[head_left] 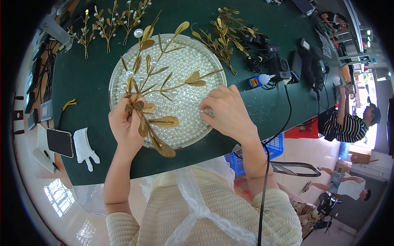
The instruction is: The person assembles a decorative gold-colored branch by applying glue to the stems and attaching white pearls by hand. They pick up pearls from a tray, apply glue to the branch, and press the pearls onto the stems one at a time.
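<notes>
My left hand [128, 123] is closed around the stem of a gold metal leaf branch [164, 121], holding it over a round tray [223, 82] filled with pearl beads [186, 57]. A few larger white pearls sit on the branch, one near its top [138, 33]. My right hand [227, 110] is at the tray's right side, its fingers curled and thumb and forefinger brought together just above the beads. Whatever lies between those fingertips is too small to make out.
Pearled gold sprigs [106, 30] lie at the far left, bare gold sprigs [225, 39] beyond the tray. To the right are a glue bottle [259, 81] and black adapters with cables [280, 67]. A phone [60, 142] and white glove [84, 148] lie left. Other people are at right.
</notes>
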Available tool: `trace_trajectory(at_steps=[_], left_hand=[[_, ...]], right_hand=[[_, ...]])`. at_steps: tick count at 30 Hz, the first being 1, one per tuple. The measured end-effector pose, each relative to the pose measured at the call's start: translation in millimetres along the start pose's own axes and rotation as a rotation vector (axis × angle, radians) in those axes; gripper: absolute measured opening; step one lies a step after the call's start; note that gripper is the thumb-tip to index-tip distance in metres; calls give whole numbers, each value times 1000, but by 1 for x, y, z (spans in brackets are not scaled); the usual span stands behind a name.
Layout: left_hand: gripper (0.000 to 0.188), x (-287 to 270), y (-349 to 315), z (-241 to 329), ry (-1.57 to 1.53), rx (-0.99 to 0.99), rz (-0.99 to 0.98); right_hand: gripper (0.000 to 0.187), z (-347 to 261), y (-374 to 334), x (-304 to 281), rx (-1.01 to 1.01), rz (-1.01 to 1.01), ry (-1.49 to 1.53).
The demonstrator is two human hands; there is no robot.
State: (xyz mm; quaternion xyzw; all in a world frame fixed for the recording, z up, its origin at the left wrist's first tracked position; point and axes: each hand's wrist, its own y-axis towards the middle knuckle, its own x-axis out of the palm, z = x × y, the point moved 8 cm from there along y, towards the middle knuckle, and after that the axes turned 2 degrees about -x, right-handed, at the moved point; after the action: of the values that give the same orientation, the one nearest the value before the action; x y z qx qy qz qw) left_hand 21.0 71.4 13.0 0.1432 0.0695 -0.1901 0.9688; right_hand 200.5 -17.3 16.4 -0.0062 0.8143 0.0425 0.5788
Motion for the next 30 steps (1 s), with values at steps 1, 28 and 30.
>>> trace_trajectory(at_steps=[1, 28, 30], left_hand=[[15, 0, 0, 2, 27, -2, -2], [10, 3, 2, 8, 24, 58, -1], [9, 2, 2, 10, 23, 59, 7]], right_hand=[[8, -1, 0, 0, -4, -7, -4], [9, 1, 6, 6, -14, -110, -67], [8, 1, 7, 8, -15, -137, -77]])
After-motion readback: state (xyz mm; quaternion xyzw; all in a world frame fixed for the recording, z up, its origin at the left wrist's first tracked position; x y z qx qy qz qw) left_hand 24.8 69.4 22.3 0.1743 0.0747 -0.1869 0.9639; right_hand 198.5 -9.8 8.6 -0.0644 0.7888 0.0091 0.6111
